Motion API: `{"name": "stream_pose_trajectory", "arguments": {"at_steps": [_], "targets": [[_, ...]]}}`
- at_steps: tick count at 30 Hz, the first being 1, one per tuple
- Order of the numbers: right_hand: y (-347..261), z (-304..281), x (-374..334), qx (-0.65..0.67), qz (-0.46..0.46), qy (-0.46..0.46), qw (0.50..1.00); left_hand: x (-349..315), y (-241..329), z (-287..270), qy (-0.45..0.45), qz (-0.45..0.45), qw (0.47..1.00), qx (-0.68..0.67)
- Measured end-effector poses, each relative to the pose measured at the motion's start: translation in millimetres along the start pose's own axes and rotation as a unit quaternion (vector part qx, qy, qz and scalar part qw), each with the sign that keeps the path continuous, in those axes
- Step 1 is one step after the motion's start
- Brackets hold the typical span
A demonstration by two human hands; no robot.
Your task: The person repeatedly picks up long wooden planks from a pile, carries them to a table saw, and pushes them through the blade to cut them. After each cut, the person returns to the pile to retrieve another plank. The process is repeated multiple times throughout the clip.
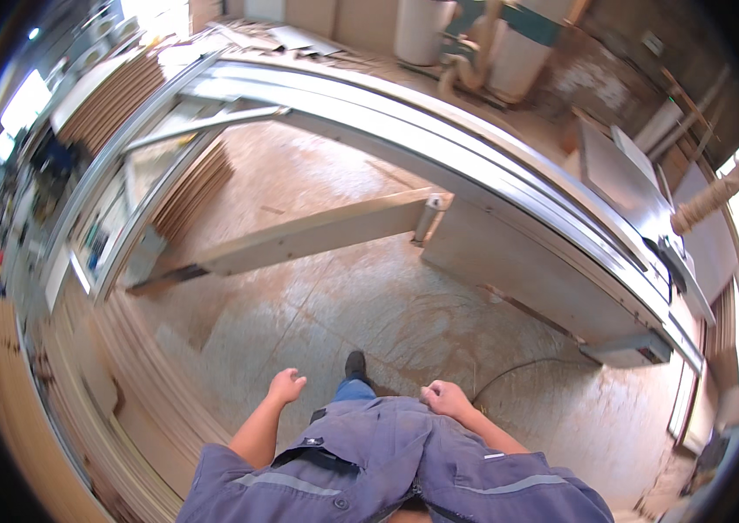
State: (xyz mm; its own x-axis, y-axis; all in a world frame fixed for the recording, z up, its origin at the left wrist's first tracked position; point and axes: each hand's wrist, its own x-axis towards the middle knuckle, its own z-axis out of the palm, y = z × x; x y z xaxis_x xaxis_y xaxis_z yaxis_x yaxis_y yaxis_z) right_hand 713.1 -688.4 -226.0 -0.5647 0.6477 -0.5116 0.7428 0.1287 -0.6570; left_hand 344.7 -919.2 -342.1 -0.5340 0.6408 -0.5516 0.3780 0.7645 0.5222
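As hands (pixel 286 386) hang apart, long beam (pixel 317 230) ahead, slanting away rightward

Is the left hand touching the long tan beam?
Apart. The head view shows floor between the left hand and the long tan beam.

The left hand (pixel 286 385) is held loosely curled above the dusty floor (pixel 299 314); the right hand (pixel 448 399) is held at the hem of a grey-blue jacket (pixel 387 453); between the hands, a dark shoe (pixel 355 364) is shown; beyond both, a pale beam (pixel 317 234) is set aslant before a long metal rail (pixel 369 113); boards (pixel 138 366) are stacked left of the left hand; right of the right hand, a thin cable (pixel 545 359) is curved.
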Motion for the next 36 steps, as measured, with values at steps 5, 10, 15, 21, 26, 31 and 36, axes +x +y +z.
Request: {"name": "stream_pose_trajectory", "arguments": {"at_steps": [5,10,15,21,26,31,36], "targets": [[29,-46,9,0.131,0.097,0.153,0.975,139,145,-48,0.003,0.189,0.982,0.018],[60,-50,27,0.197,0.151,0.199,0.948,211,346,-85,0.012,0.327,0.943,0.055],[79,-77,73,0.209,0.137,0.174,0.953,266,490,-86,0.018,0.390,0.914,0.111],[70,-228,129,0.138,0.084,0.284,0.945,324,605,-79,0.070,0.375,0.910,0.161],[82,-334,200,0.077,0.028,0.364,0.928,387,665,-95,0.104,0.382,0.890,0.227],[52,-405,271,-0.053,-0.039,0.382,0.922,464,711,-104,0.103,0.357,0.877,0.304],[28,-457,332,-0.197,-0.063,0.356,0.911,507,723,-118,0.012,0.336,0.868,0.365]]}}
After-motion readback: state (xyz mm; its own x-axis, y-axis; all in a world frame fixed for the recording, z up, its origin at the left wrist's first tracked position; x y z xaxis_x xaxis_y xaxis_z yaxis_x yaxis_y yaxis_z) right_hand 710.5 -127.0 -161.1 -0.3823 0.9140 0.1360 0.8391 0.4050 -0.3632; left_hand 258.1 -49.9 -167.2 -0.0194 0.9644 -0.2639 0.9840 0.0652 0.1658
